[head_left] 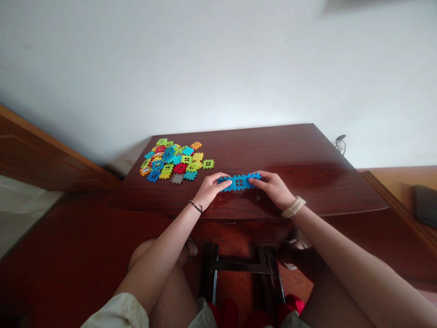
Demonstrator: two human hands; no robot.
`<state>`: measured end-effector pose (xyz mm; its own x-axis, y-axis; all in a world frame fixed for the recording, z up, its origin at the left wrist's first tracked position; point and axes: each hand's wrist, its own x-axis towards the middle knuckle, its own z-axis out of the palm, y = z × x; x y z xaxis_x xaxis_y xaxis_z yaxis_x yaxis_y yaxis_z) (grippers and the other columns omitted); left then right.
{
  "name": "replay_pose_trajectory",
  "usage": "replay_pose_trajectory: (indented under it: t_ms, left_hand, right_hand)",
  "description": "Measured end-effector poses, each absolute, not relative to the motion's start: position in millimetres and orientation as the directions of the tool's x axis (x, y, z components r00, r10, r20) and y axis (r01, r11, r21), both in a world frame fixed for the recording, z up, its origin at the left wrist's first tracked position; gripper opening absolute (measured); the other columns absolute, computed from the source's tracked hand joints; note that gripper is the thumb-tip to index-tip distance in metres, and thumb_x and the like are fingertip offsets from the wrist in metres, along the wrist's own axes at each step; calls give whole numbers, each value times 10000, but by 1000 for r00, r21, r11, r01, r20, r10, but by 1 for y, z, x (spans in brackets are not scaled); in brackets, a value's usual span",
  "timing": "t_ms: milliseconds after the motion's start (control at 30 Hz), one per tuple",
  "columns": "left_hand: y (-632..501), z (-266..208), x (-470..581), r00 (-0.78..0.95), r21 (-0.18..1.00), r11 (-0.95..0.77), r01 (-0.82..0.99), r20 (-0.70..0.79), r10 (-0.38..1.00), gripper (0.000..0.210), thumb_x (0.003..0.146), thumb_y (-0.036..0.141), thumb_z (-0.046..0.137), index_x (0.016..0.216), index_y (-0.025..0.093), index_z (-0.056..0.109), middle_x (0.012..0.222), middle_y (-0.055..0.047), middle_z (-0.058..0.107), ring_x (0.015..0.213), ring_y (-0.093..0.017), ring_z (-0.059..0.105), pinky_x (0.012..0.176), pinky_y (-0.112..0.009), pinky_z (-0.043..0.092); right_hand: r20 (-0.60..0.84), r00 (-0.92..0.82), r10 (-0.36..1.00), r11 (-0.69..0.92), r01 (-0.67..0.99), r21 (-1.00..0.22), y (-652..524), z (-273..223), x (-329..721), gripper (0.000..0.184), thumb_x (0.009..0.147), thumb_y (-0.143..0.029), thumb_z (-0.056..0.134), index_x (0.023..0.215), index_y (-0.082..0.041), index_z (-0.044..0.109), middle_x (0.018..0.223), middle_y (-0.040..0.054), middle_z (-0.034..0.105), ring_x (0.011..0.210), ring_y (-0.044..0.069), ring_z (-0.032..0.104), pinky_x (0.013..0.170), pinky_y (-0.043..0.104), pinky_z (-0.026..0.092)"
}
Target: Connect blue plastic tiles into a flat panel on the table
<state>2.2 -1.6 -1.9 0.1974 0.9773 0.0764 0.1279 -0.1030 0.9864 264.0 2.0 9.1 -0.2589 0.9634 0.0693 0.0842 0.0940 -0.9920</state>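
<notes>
A strip of joined blue interlocking building tiles (239, 182) is held just above the front part of the dark wooden table (259, 150). Its middle tile has a window-like grid. My left hand (212, 187) is closed on the left end, thumb across the front face. At the other end, my right hand (271, 186) grips the strip with its thumb in front and fingers behind. The fingers partly cover both ends. To the left lies a heap of loose tiles (180, 168) in green, blue, yellow, red, orange and grey, some with window grids.
A pale wall (218, 68) stands behind the table. Past the table's right edge hangs a black cable (340, 143). A wooden door (44, 146) is at the left. Below the table's front edge are a small drawer handle (230, 222) and a dark frame (242, 266) between the legs.
</notes>
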Motion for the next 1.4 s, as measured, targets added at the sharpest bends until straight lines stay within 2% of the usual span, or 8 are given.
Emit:
replay_pose_trajectory:
  t_ms: [133, 200, 333, 567, 800, 1000, 1133, 1400]
  left_hand:
    - [0, -7, 8, 122, 999, 33, -25, -30, 992, 432, 737, 489, 920, 997, 165, 802, 907, -44, 764, 818, -175, 700, 781, -296, 586]
    - [-1, -6, 9, 93, 999, 40, -26, -37, 995, 441, 714, 494, 931, 973, 159, 805, 890, -45, 763, 806, -176, 692, 778, -296, 578]
    - [-5, 2, 9, 93, 997, -3, 77, -5, 996, 377, 743, 475, 912, 921, 157, 812, 856, -43, 764, 777, -174, 678, 761, -284, 549]
    - [-6, 0, 9, 104, 980, -60, 188, 41, 994, 364, 788, 495, 863, 938, 168, 810, 869, -48, 779, 790, -197, 693, 756, -295, 543]
    - [-7, 2, 9, 113, 985, -73, 157, 56, 992, 356, 787, 480, 872, 955, 173, 808, 898, -51, 786, 794, -197, 701, 767, -298, 557]
    - [-8, -1, 13, 124, 976, -91, 196, 68, 990, 327, 797, 473, 864, 929, 178, 809, 863, -39, 775, 771, -184, 681, 742, -286, 534]
    - [-8, -1, 14, 115, 982, -85, 167, 66, 991, 334, 796, 481, 869, 926, 181, 803, 857, -33, 763, 764, -178, 665, 730, -281, 521]
    - [-10, -1, 13, 139, 977, -107, 182, 82, 987, 322, 821, 489, 852, 887, 185, 769, 811, -10, 713, 747, -160, 627, 718, -269, 481]
  right_hand:
    - [1, -245, 970, 1, 0, -1000, 0, 8, 259, 510, 759, -675, 890, 941, -206, 806, 971, 54, 810, 865, 232, 709, 873, 386, 591]
    - [-36, -257, 966, -38, -2, -999, -1, 8, 258, 529, 746, -688, 892, 927, -200, 804, 942, 56, 805, 828, 222, 701, 835, 373, 589]
    - [-67, -255, 965, -62, 29, -998, -1, 9, 257, 537, 712, -692, 909, 871, -191, 801, 870, 54, 791, 760, 203, 665, 762, 349, 563]
    - [-7, -256, 967, 15, 82, -997, -4, 11, 257, 503, 756, -684, 877, 870, -199, 807, 848, 48, 782, 756, 209, 642, 760, 360, 540]
    - [-42, -204, 978, -34, 46, -998, -8, 8, 254, 509, 758, -673, 878, 895, -191, 792, 884, 54, 790, 767, 207, 656, 756, 351, 534]
    - [-22, -203, 979, -15, 37, -999, -8, 4, 251, 504, 746, -616, 914, 984, -206, 741, 833, 11, 747, 746, 185, 629, 725, 327, 503]
    - [-34, -199, 979, -38, -18, -999, -9, 3, 248, 510, 740, -615, 920, 966, -212, 706, 863, 10, 740, 777, 186, 632, 764, 332, 511]
    - [-14, -191, 982, -11, 16, -1000, -10, 4, 248, 536, 718, -670, 911, 913, -220, 694, 850, 17, 729, 781, 201, 620, 776, 354, 505]
